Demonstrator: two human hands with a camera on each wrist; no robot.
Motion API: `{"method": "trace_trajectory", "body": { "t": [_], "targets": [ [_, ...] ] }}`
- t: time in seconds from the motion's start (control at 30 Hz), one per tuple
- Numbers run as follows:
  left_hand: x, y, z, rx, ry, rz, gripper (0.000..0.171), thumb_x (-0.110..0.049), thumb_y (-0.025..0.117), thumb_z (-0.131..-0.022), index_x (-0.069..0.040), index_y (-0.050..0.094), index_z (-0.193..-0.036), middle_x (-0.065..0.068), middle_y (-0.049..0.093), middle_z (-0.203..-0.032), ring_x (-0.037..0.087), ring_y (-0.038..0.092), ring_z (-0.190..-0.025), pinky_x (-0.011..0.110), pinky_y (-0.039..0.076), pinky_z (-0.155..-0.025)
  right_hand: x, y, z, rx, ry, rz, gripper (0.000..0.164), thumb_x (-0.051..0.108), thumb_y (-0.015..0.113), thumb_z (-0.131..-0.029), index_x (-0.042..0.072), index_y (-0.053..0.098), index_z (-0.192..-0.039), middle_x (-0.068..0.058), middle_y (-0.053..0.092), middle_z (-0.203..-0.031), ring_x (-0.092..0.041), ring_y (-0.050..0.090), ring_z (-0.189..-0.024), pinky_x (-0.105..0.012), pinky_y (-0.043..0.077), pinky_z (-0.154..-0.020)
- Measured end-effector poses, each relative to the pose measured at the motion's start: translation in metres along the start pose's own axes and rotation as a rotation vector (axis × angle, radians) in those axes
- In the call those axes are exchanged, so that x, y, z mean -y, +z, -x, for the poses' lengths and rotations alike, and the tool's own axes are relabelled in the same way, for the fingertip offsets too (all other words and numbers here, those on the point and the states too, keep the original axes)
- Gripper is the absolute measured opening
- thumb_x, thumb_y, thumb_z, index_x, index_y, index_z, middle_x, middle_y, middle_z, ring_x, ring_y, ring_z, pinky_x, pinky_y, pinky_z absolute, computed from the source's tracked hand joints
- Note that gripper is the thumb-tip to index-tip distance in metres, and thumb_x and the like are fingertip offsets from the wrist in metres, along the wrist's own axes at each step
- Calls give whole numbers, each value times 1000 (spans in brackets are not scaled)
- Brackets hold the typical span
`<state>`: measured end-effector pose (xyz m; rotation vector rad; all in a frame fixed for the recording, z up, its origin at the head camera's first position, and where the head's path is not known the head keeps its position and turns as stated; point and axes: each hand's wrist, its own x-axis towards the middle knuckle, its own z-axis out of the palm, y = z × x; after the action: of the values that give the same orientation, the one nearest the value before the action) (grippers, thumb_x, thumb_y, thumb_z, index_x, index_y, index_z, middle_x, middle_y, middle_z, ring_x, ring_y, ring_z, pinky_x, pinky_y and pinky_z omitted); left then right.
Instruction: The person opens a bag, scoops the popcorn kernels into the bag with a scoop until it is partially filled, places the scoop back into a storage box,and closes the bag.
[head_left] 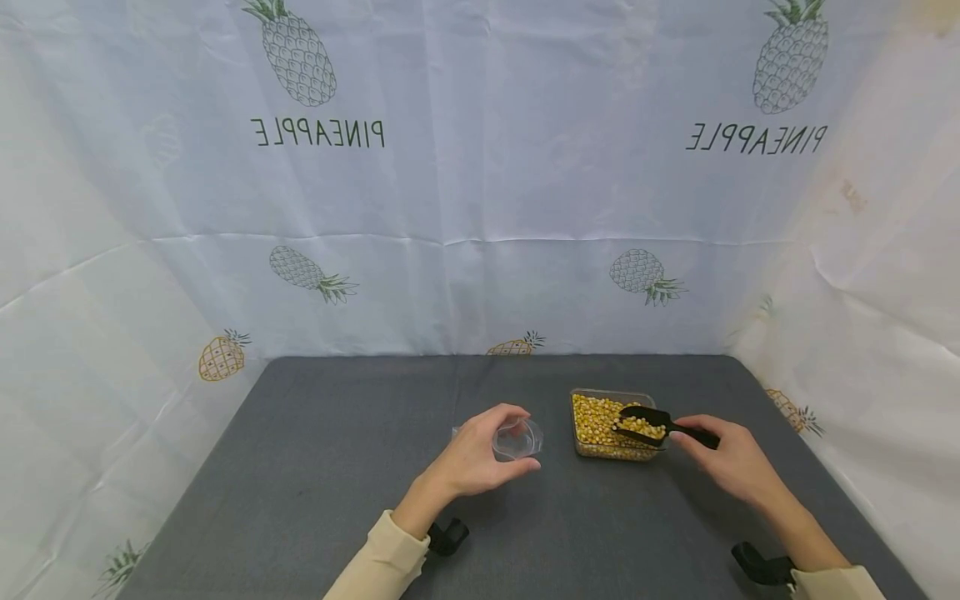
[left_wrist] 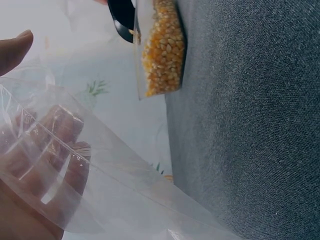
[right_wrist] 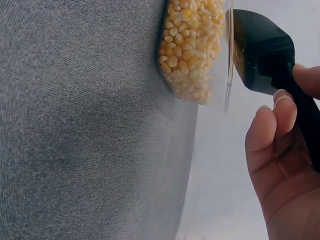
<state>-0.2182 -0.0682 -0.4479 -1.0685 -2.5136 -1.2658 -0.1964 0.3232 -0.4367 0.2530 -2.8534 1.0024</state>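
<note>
My left hand (head_left: 480, 450) holds a clear plastic bag (head_left: 519, 439), with the thumb and fingers curved around its round, spread mouth. In the left wrist view the thin film of the bag (left_wrist: 115, 175) hangs down over the fingers. My right hand (head_left: 731, 454) grips the handle of a black scoop (head_left: 651, 415) loaded with yellow corn kernels. The scoop is above the right part of a clear rectangular container (head_left: 613, 392) of corn kernels. From the right wrist, the scoop (right_wrist: 267, 52) shows at the container's rim, its handle pinched between thumb and fingers.
A grey cloth-covered table (head_left: 337, 467) lies under both hands, and the corn container stands on its right half. White curtains (head_left: 480, 167) printed with pineapples enclose the back and sides. Each wrist wears a black strap mount (head_left: 448, 537).
</note>
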Motion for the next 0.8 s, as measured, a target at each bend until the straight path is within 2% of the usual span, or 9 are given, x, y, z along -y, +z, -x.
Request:
{"method": "trace_trajectory", "body": {
  "t": [0.3, 0.8],
  "targets": [
    [1, 1, -1, -11, 6, 4, 56, -34, 83, -86, -14, 58, -133, 1, 67, -120, 13, 65, -109, 43, 55, -93, 1, 1, 1, -6, 3, -25, 41, 33, 64, -102, 1, 65, -129, -26, 65, -122, -21, 64, -63, -34, 49, -58],
    [3, 2, -1, 2, -19, 14, 57, -35, 83, -87, -13, 58, -133, 1, 66, -121, 12, 65, -110, 46, 54, -94, 5, 8, -5, -27, 0, -77, 41, 32, 65, -102, 2, 65, -130, -18, 69, -109, -24, 63, -63, -33, 46, -53]
  ]
}}
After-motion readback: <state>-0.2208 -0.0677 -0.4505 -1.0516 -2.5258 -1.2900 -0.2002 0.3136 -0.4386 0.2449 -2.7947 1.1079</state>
